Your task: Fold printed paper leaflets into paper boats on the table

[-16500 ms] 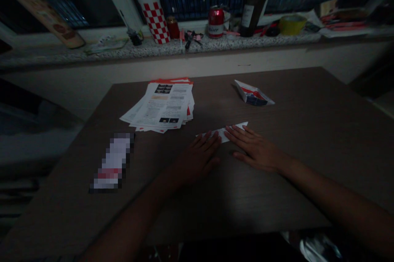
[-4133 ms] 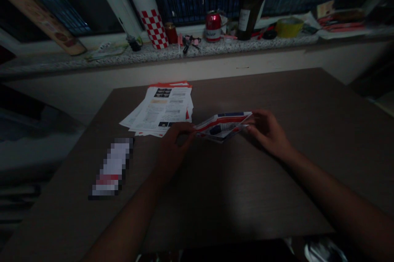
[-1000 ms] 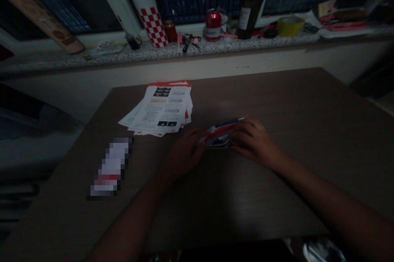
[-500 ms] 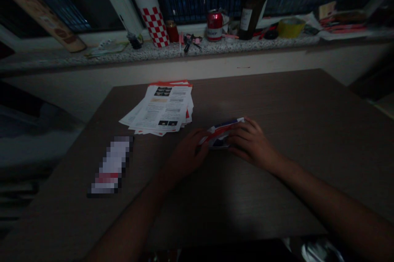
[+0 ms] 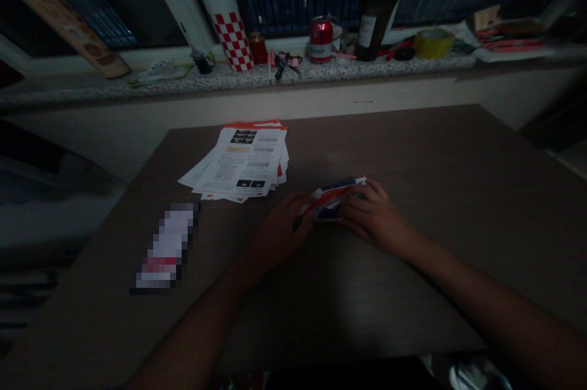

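A folded sheet of printed paper (image 5: pixel 331 197), coloured white, red and dark blue, lies on the brown table between my hands. My left hand (image 5: pixel 287 222) is closed on its left end, thumb toward me and fingers on the far side. On the right end my right hand (image 5: pixel 373 213) grips the paper with bent fingers. The fingers cover both ends, so the full shape of the fold is hidden. Farther back to the left lies a fanned stack of printed sheets (image 5: pixel 243 161).
A phone with a blurred screen (image 5: pixel 167 246) lies at the table's left. Along the stone windowsill (image 5: pixel 330 72) behind stand a checkered white bottle (image 5: pixel 232 29), a red can (image 5: pixel 320 40), a dark bottle (image 5: pixel 372 26) and a roll of yellow tape (image 5: pixel 433 43).
Both hands keep hold of the paper in nearly the same place. The fingers of my right hand have shifted very slightly; the stack and the phone have not moved.
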Demonstrator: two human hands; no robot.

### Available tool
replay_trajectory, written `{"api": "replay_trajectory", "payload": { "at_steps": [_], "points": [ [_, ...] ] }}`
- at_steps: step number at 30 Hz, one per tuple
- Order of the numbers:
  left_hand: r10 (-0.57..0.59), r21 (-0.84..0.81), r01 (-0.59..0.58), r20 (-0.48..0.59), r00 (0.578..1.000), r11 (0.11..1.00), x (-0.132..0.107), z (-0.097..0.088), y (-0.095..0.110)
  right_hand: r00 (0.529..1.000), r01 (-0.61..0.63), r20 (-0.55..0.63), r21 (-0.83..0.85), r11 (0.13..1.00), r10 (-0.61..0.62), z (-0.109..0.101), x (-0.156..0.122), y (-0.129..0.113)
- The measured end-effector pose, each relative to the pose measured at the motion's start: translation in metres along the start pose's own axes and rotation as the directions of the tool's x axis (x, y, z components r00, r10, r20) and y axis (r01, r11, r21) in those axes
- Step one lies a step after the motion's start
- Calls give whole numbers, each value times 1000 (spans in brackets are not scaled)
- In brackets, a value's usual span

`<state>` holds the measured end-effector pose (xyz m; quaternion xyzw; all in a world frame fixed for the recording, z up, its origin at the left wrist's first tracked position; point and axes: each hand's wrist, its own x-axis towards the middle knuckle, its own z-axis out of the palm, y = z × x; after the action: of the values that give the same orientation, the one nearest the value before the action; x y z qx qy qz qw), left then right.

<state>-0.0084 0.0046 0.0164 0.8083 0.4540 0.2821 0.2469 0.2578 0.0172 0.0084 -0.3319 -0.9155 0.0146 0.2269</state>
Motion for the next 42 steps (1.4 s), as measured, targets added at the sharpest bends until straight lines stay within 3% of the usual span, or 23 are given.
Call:
{"api": "replay_trajectory", "payload": {
  "at_steps": [10,19,42],
  "points": [
    [-4,47,3,11,1000,999,-1,4,-5,1000,-1,30,30,1000,0,2,0,0],
    [73,407,-117,122,990,906,-2,-5,12,1000,18,24,11,1000,-18,2,0,-1],
    [105,417,-131,84,991,899,-3,10,-3,996,-14,84,-4,1000,14,4,1,-5]
  ]
}}
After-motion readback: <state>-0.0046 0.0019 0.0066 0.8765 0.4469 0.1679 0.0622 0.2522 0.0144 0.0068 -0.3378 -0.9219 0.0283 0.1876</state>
